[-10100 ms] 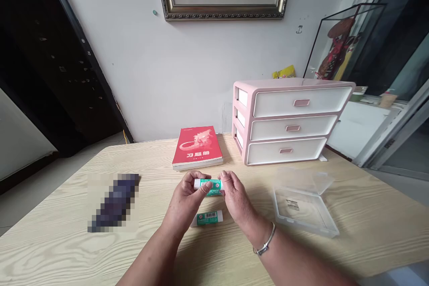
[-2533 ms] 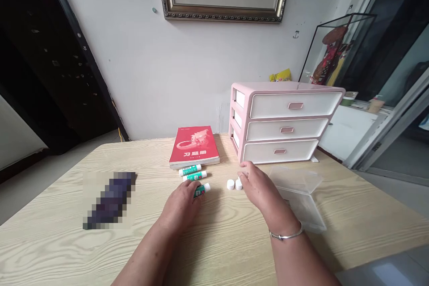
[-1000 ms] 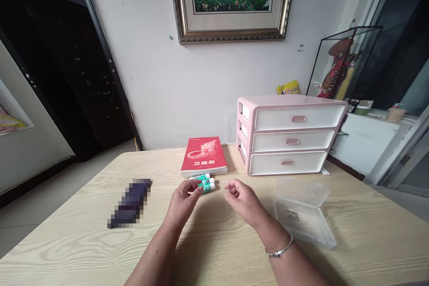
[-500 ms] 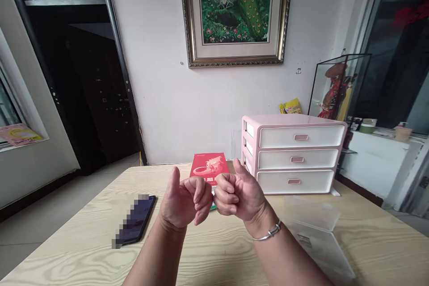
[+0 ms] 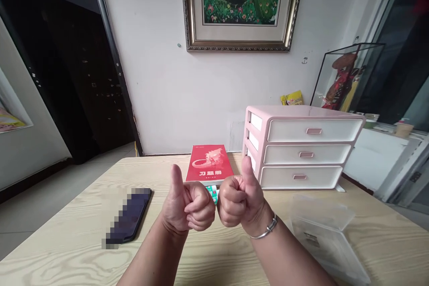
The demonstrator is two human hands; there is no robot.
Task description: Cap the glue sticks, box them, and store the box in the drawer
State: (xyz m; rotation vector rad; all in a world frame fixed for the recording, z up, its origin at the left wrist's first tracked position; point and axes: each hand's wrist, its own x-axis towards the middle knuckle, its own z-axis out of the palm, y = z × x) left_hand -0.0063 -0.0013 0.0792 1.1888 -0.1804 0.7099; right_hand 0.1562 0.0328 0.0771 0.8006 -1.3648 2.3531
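Over the surface, left hand and right hand are curled into fists just beside each other, thumbs raised, nothing seen held; green-and-white tube, mostly hidden, lies near-side of red book; handling judged finished, no remaining step evident.

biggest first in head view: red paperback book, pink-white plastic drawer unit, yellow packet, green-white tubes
1. Drawer unit
2. Red book
3. Yellow packet
Unsure: tubes, partly hidden by the hands
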